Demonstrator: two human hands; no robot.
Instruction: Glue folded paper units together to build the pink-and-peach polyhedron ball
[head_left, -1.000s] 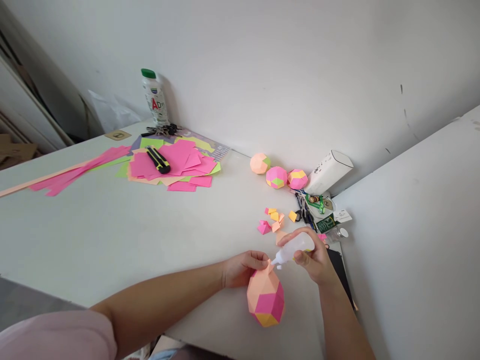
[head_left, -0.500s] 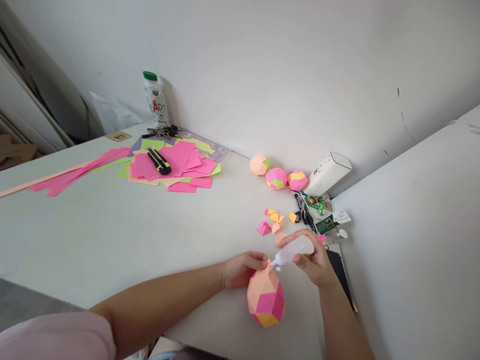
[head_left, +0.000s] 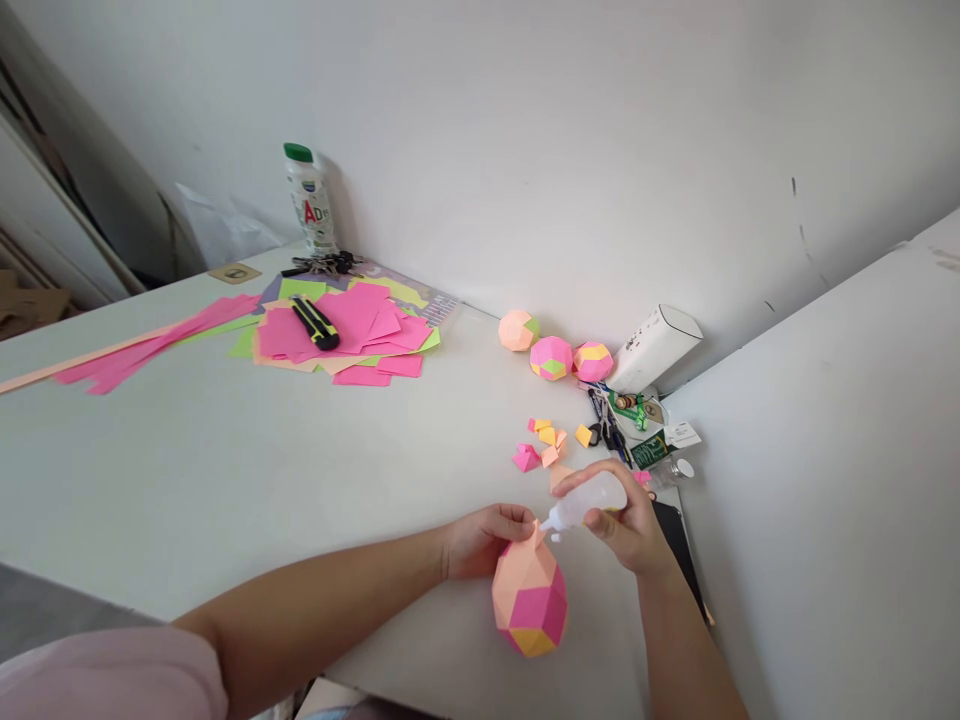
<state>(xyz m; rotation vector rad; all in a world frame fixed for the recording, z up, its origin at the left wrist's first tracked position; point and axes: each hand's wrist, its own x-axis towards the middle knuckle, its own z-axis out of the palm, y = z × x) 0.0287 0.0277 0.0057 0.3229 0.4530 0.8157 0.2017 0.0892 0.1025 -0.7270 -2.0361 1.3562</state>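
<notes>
Head view: faceted paper ball (head_left: 529, 605) over the desk (head_left: 360, 450), peak (head_left: 535, 541) pinched tightly in the left hand (head_left: 480, 542); squeeze bottle (head_left: 589, 500) within the curled right hand (head_left: 636, 525), nozzle (head_left: 548, 523) at the peak. Presumably light, stiff-faced but crushable; best taken there, gently.

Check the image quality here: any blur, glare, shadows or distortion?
Head view: soft light without strong glare; the green-capped bottle casts a faint shadow on the wall. Head view: the left hand, right hand and squeeze bottle show no obvious motion blur. Head view: the bottle leans, probably wide-angle distortion; the green packet's print is unreadable.
</notes>
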